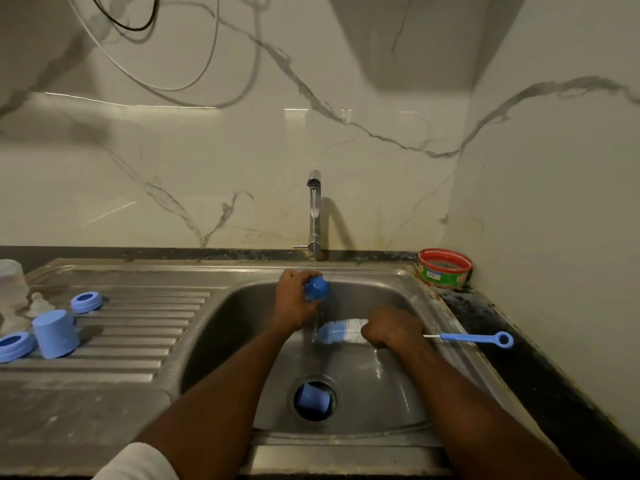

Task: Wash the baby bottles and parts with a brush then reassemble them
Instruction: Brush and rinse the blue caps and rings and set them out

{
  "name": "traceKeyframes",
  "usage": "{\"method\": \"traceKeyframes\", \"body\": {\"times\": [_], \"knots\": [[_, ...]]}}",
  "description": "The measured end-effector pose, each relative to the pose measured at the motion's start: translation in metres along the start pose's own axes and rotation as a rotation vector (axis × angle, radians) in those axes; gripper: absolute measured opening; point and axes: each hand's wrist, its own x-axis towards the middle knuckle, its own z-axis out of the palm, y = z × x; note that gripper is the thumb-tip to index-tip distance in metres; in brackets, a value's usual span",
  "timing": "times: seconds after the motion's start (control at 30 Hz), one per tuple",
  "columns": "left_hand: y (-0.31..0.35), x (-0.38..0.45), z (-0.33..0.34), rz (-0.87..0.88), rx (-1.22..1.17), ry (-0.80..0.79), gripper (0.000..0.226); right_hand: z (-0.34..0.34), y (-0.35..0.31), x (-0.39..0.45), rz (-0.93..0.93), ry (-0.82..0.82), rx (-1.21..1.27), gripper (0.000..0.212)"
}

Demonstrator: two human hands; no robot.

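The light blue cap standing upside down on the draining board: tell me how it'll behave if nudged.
The light blue cap looks like thin hollow plastic, so it is probably light and slides easily. It stands on the ribbed, sloped steel draining board, likely wet, so a push may skate it along the grooves. It is tallish on its rim, so a high nudge could tip it, and then it might roll.

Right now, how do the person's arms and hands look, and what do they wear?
Both forearms are bare to the elbow. The left hand and the right hand wear no gloves, rings or watch. A white sleeve shows at the bottom edge.
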Motion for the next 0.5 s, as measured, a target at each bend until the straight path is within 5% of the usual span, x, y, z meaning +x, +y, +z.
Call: {"method": "traceKeyframes", "body": {"times": [0.5], "knots": [[-0.0039,0.0017,-0.0037,-0.003,-0.107,0.035,0.057,-0.0002,-0.0013,-0.0009,-0.003,-0.007,0.003,0.037]]}}
